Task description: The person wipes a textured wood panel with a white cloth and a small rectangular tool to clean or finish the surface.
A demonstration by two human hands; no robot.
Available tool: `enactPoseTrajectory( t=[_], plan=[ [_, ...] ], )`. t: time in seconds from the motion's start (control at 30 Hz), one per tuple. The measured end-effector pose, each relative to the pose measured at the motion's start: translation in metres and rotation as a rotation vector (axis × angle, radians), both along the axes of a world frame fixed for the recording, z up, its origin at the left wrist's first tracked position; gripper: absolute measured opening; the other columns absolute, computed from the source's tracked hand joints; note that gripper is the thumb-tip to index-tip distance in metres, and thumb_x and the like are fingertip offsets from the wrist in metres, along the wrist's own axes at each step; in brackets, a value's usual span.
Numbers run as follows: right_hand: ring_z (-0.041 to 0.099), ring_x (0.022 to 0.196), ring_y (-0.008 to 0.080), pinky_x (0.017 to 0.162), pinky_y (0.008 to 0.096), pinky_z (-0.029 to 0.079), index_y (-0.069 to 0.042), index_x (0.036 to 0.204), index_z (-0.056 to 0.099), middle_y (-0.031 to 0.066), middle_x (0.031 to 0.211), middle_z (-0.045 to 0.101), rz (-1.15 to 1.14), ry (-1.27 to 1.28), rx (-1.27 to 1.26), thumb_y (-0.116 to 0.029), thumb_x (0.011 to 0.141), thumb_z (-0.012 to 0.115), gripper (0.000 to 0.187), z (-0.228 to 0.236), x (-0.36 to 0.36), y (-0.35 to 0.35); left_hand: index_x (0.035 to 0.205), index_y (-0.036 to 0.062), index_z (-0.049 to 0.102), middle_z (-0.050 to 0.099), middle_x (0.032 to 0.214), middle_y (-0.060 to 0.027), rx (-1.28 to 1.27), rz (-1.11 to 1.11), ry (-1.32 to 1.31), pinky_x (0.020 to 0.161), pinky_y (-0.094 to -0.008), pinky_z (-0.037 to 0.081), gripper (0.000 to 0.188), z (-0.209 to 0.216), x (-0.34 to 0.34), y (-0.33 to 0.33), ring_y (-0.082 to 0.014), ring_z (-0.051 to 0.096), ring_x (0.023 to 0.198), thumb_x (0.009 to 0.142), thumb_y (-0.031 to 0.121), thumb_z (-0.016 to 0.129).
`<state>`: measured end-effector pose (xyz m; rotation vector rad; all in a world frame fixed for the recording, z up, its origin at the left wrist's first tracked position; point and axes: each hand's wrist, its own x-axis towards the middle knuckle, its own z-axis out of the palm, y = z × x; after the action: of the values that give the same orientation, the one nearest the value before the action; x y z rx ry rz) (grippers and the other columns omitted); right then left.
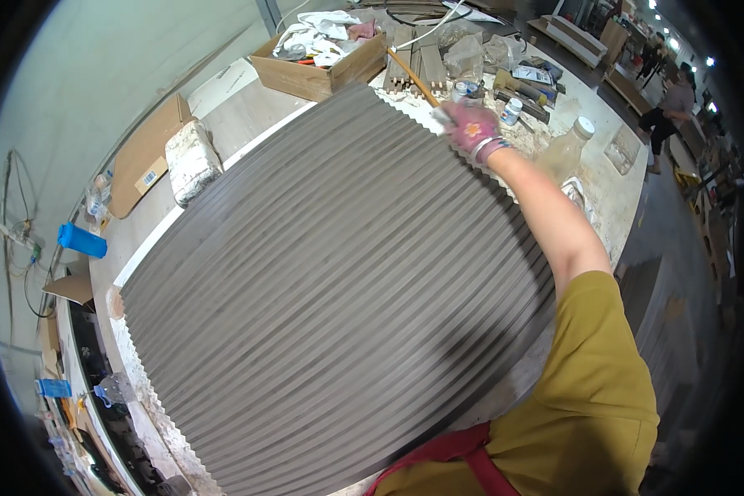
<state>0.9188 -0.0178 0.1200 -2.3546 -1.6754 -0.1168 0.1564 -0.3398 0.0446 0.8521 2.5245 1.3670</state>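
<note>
Your mustard cloth sleeve [591, 355] lies nearest the camera, at the lower right. Past it, a white, stained worktable [620, 198] carries the broad ribbed panel [331, 273], which lies flat, dull grey-brown, with parallel ridges streaked light and dark and ends that show a scalloped, wavy edge. Your right hand [474, 131], in a pink glove with a flower motif, is at the panel's far right edge, so most of the panel spreads below and left of your blurred fingers, which look curled round a slim, wooden-handled tool [415, 76].
</note>
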Motion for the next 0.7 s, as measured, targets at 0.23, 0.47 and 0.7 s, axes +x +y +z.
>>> enactPoseTrajectory(
  t=[0.23,0.47,0.7],
  plan=[
    [0.065,0.09,0.034,0.073,0.0458,0.051,-0.011,0.103,0.065,0.0151,0.094,0.067,-0.022,-0.208,-0.137,-0.025,0.086,0.055,0.024,-0.009,-0.016,0.036,0.107,-0.0024,0.062,0.065,0.098,-0.0138,-0.048,0.003,0.048,0.07,-0.0402,0.052,0.032,-0.023,-0.022,-0.008,-0.0282,0.061,0.082,0.093,0.023,0.049],
    [0.066,0.088,0.0348,0.078,0.0449,0.051,-0.013,0.103,0.062,0.0149,0.096,0.067,0.081,-0.133,0.0,-0.03,0.085,0.058,0.025,-0.018,-0.017,0.031,0.106,-0.0027,0.062,0.065,0.098,-0.0144,-0.071,0.053,0.082,0.07,-0.0401,0.052,0.033,-0.041,-0.042,-0.027,-0.0284,0.061,0.082,0.093,0.024,0.048],
    [0.06,0.1,0.0382,0.086,0.0455,0.047,-0.013,0.113,0.06,0.017,0.109,0.064,0.304,0.27,0.139,-0.048,0.09,0.051,0.043,0.008,-0.153,0.085,0.106,-0.003,0.062,0.065,0.098,-0.015,-0.102,0.095,0.116,0.07,-0.0401,0.052,0.033,-0.057,-0.066,-0.051,-0.0286,0.061,0.082,0.093,0.024,0.048]
  ],
)
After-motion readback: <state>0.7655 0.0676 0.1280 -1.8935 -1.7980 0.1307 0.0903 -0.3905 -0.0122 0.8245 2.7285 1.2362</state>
